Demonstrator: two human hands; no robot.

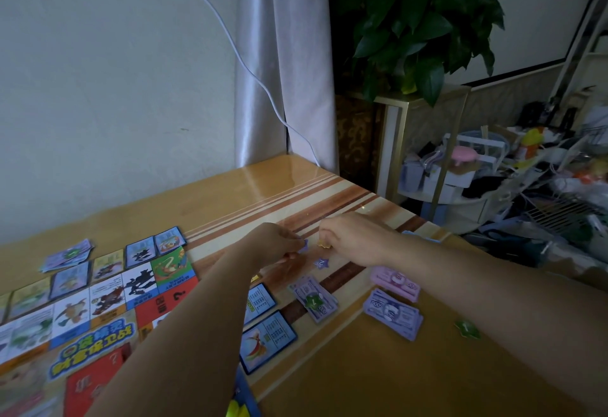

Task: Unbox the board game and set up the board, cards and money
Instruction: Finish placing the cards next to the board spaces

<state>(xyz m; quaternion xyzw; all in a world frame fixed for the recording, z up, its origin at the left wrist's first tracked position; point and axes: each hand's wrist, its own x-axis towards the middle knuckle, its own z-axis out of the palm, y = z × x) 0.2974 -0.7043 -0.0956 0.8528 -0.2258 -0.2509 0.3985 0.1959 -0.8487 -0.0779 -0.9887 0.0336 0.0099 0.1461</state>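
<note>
Hands nearly touching over the striped band of the worktop [329, 383]: left hand [274, 242] pinching a small purple star token [304, 246], right hand [350, 239] pinching a yellow token [324, 244]. Just on the person's side of the fingertips, a loose purple star marked 2 [321, 263], roughly midway between both hands. Closer in again, money stacks [393, 313] and cards [266, 334] beside the board [92, 327]. Green star [466, 327] well off to the right, likely easier for the right hand.

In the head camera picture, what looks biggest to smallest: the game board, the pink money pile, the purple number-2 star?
1. game board
2. pink money pile, partly hidden by the right arm
3. purple number-2 star
</note>
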